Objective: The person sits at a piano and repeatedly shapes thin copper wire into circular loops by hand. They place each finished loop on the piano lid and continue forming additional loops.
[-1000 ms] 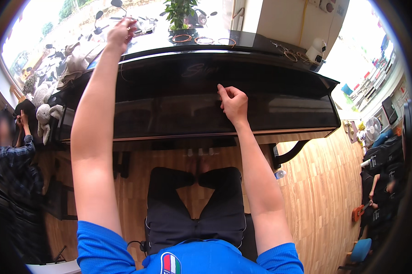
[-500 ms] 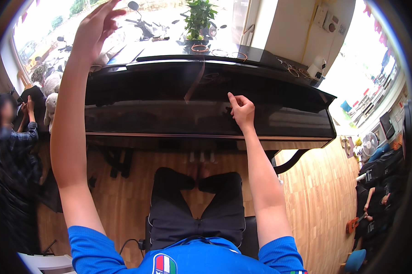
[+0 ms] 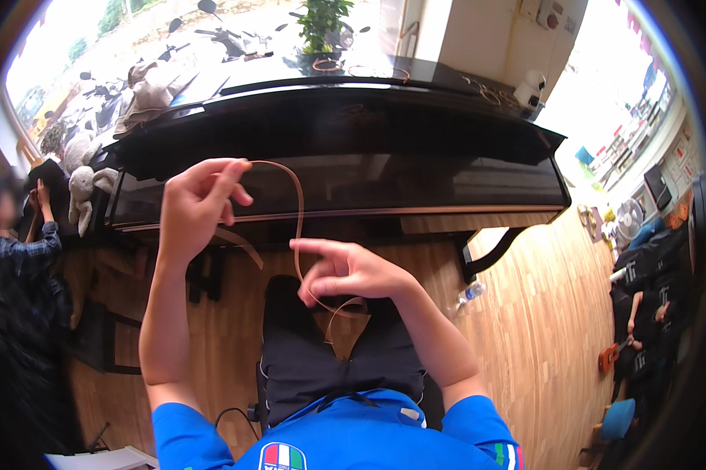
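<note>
My left hand (image 3: 200,205) is raised in front of the black piano (image 3: 415,178), finger and thumb pinched on one end of a thin, flat tan strip (image 3: 299,197). From that pinch the strip arches over to the right, then drops past my right hand (image 3: 351,272) and curls loosely above my lap. A short tan length also hangs under my left hand; whether it is the same strip I cannot tell. The index finger of my right hand stretches left, apart from the thumb and lower fingers. The strip passes by these fingertips, seemingly touching them without a closed grip.
Coiled tan loops (image 3: 378,73) and a potted plant (image 3: 321,27) are on the piano top. Stuffed toys (image 3: 83,196) and a seated person (image 3: 24,243) are at the left. A water bottle (image 3: 472,294) stands on the floor; people in black sit far right.
My left hand has come down from high above the piano top and moved right. My right hand has dropped toward my lap, its fingers parting. The strip now curves between both hands.
</note>
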Tool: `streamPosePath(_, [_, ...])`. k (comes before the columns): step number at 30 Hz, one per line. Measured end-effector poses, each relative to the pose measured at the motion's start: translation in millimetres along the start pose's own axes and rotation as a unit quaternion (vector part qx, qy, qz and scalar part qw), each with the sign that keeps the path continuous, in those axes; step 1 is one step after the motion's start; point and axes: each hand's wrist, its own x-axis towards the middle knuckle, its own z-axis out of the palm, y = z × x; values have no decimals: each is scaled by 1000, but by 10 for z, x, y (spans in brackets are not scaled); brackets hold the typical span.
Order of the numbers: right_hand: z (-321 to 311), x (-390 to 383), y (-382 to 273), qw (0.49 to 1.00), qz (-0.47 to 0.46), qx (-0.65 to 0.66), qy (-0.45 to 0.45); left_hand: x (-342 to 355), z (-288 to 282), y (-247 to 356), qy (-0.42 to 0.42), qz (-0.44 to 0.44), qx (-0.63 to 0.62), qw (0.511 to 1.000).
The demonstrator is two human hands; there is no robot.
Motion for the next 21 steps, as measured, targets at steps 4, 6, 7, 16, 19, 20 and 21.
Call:
streamPosePath(4, [-23,-372,14,985,173,-14,-23,-206,-213,-322,80,-22,-24,996])
streamPosePath(6, [-148,-520,-20,969,233,-83,-1,-314,-363,-490,115,-41,-14,992])
streamPosePath(7, [-212,-616,-44,970,184,-153,37,-369,-454,-598,136,-47,-9,989])
streamPosePath(16, [-1077,-1415,-16,968,-52,76,232,-1145,-978,-1054,-2,-193,124,973])
streamPosePath(19, [-1042,-1286,-187,970,11,-16,241,-1233,-815,-899,-269,-252,225,902])
streamPosePath(20, [-972,-1164,-251,970,46,-84,224,-1205,-696,-726,-282,-252,227,897])
streamPosePath(21, [-898,-1071,-313,961,81,-152,216,-1104,-528,-646,-303,-246,226,892])
